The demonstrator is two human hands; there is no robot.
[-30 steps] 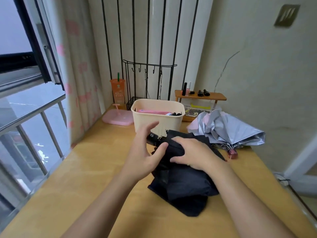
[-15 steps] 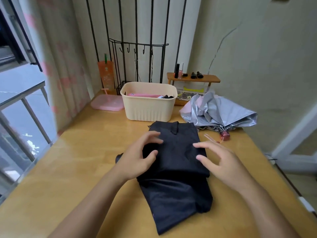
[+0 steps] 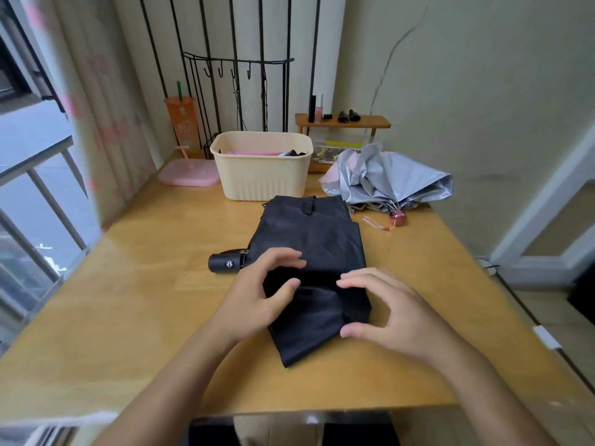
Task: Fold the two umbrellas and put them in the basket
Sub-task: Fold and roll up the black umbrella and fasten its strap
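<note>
Standing against a beige wall beside a window (image 3: 29,194) and pale curtain (image 3: 106,123), the wooden tabletop (image 3: 145,300) carries a cream basket (image 3: 260,181) at the back, with the silver umbrella (image 3: 396,175) loosely collapsed just right of it. The black umbrella (image 3: 315,239) lies flattened in front of the basket, handle (image 3: 225,262) poking left. Left hand (image 3: 257,300) and right hand (image 3: 396,313), fingers loosely curved and gripping nothing, touch its near end, one on each side.

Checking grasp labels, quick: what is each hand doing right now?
Left hand: open, fingers loosely curved over the black umbrella, gripping nothing.
Right hand: open, at the black umbrella's edge, holding nothing.
</note>
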